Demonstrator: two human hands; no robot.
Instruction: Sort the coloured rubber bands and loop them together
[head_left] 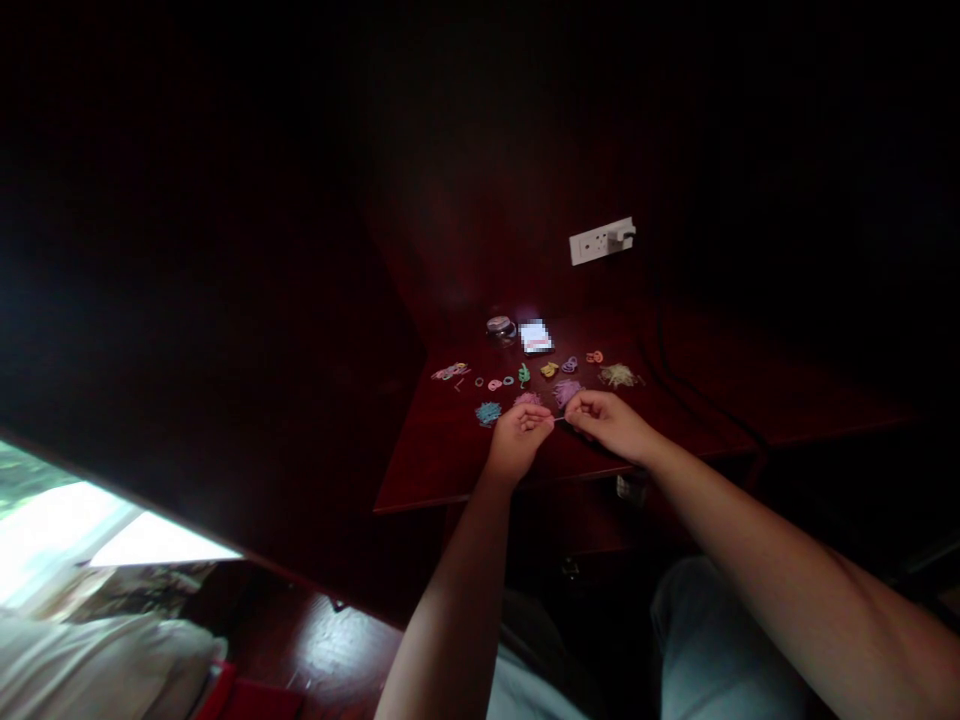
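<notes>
My left hand (523, 432) and my right hand (606, 420) are close together over the front of a dark red desk (442, 460). Between their pinched fingertips runs a thin, pale strip (559, 419), too small to name surely. Just beyond the fingers lie a purple pile (568, 392) and a pink pile (527, 399) of small thin pieces, the pink one partly hidden by my left hand. A blue pile (488, 412) sits left of my left hand. Farther right is a pale yellow pile (619, 375).
Small coloured bands lie in a row behind: green (523, 375), yellow (550, 369), purple (570, 365), orange (595, 357). A mixed bunch (450, 372) is at left. A round clear container (500, 329) and a lit phone (535, 337) stand near the wall, below a socket (602, 241).
</notes>
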